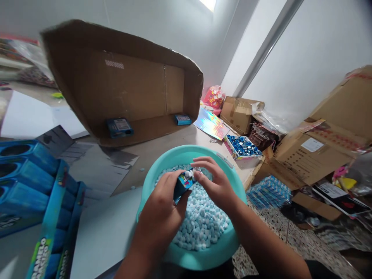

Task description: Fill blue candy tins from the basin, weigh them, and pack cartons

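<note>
My left hand (162, 197) is wrapped round a small dark-blue box (183, 185) with a colourful printed face, tilted over a turquoise tub (147, 193). White pieces (188, 174) sit at the box's upper end. At that end my right hand (213, 182) has its thumb and fingertips around the white pieces, the other fingers stretched out. Below both hands, the tub is filled with many small white and pale-blue candy-like pieces (200, 217). My left hand covers much of the box.
A cardboard carton (139, 89) lies on its side behind the tub, with two blue boxes (119, 128) inside. Blue display packs (29, 190) stand at left. A tray of shiny blue items (243, 146) sits right of the tub, near larger cartons (310, 147).
</note>
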{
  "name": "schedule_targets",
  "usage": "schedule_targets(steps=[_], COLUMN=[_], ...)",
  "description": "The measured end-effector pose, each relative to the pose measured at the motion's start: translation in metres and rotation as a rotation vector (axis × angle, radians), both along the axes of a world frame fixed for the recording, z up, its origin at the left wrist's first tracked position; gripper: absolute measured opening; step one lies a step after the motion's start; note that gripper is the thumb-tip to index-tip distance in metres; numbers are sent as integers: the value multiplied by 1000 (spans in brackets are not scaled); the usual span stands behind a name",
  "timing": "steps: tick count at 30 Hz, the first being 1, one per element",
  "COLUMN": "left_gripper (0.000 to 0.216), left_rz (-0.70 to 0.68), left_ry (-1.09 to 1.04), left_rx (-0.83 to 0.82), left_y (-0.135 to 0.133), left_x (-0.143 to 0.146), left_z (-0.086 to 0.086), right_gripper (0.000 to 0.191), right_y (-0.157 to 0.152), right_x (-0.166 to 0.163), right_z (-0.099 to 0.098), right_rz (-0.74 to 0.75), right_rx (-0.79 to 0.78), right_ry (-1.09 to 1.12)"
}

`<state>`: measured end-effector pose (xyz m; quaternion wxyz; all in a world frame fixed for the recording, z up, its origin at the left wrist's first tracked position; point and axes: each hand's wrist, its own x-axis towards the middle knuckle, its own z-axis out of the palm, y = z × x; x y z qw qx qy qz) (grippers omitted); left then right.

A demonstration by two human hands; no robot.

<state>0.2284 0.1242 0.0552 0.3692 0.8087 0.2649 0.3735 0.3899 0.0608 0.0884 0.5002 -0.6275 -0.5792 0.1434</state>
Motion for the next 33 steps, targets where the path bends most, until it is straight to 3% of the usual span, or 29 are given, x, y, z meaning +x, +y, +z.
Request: schedule_targets(steps=[8, 16, 26, 33], left_gripper=[41, 43, 38, 37], left_rz=[33, -12, 44, 9], left_ry=[122, 164, 93, 88], left_rx=[28, 109, 76, 77], left_y=[0, 0, 1, 0], left_x=[-1, -1, -1, -1], left_z=[-3, -3, -4, -4], right_gripper=[10, 10, 12, 17], right_y=[0, -2, -5, -5], right_x=[8, 12, 9, 8], right_z=[-1, 0, 1, 4], right_rz=[-44, -30, 41, 34], right_rx=[34, -59, 6, -81], right_ry=[-164, -136, -152, -103])
